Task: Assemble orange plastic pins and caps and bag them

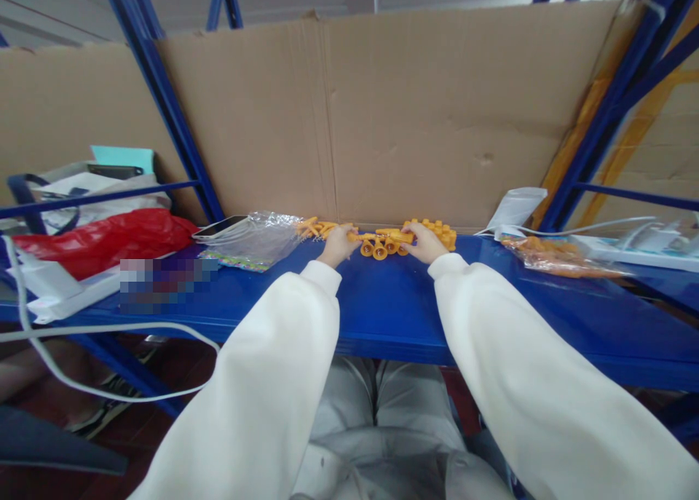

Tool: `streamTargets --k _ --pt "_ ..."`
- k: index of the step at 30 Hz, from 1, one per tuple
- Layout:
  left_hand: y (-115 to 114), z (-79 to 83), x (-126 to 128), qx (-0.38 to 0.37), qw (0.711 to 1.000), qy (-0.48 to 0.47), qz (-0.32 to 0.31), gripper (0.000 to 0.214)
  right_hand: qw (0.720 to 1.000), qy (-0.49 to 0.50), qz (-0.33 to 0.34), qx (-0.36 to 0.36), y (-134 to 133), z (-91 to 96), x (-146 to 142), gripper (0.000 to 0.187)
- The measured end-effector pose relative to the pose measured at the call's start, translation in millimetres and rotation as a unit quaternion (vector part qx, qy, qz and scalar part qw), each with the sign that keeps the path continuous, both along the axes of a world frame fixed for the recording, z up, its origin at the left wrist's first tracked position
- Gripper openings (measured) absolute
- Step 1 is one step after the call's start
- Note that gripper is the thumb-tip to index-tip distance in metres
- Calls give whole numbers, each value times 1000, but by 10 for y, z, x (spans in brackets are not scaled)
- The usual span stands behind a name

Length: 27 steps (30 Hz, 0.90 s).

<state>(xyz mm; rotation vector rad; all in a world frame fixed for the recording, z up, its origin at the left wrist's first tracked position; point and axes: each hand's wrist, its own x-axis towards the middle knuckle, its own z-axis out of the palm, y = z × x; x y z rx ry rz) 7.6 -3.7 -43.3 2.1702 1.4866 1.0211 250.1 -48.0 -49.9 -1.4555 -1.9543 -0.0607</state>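
Both my hands reach to the far side of the blue shelf, among small orange plastic pieces. My left hand [338, 245] is closed at the left end of the middle group, its fingertips on an orange piece [354, 236]. Opposite it, my right hand [424, 243] has its fingers curled against another orange piece [403, 235]. Between them lie several orange cone-shaped pieces [380, 250], their round hollow ends facing me. Thin branching orange pieces [312, 228] lie left of my left hand. Knobbly orange blocks [443, 233] are stacked beyond my right hand.
A clear plastic bag [267, 238] and a white phone-like device [221, 227] lie left, near a red bag [109, 241] and a white power strip [70, 296]. At right are a bag of orange pieces [562, 256] and cables. A cardboard wall [409, 114] stands behind.
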Motion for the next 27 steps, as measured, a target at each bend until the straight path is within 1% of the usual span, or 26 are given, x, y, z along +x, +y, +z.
streamTargets --k 4,6,9,12,14,18,20,22,24,27 --pt "-8 4 -16 -6 1000 -5 -2 27 1000 -2 -7 1 16 -14 8 31" --pt "-8 4 -25 -2 1000 -6 1 27 1000 2 -6 3 25 -21 12 33" --pt "-14 2 -25 1 1000 -2 1 29 1000 9 4 8 43 -31 25 37" --pt "-19 -1 -8 9 1000 11 -5 30 1000 7 24 17 73 -44 41 37" --pt "-15 -2 8 34 999 20 -9 28 999 5 43 33 96 -53 45 35" --pt "-6 5 43 123 992 19 -24 21 993 8 93 78 115 -63 20 34" --pt "-14 14 59 141 989 17 -30 19 989 11 108 98 109 -64 1 35" --pt "-34 22 73 140 989 10 -35 19 988 11 111 109 103 -64 -11 37" --pt "-61 24 87 126 991 -6 -41 25 988 7 107 108 107 -64 -4 37" --pt "-94 13 117 61 995 -44 -64 39 991 5 88 105 133 -64 39 38"
